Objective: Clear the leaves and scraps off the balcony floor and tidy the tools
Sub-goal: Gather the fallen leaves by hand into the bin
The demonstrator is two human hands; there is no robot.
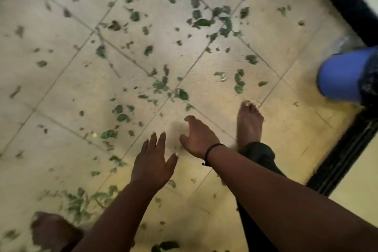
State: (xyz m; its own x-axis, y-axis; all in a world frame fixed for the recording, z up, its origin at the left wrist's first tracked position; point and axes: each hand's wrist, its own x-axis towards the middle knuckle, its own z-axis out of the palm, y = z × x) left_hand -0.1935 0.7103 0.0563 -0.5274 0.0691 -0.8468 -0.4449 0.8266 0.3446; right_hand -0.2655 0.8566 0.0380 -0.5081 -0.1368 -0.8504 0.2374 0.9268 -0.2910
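Green leaves and torn scraps lie scattered over the pale tiled balcony floor, thickest at the top centre and at the bottom left. My left hand hangs above the floor with fingers straight and spread, holding nothing. My right hand, a black band on its wrist, hovers beside it with fingers loosely curled and empty. Neither hand touches a leaf. No tool is in either hand.
My bare right foot stands on the tiles just right of my hands, and my left foot stands at the bottom left among leaves. A blue pot sits at the right edge. A black door track runs along the right.
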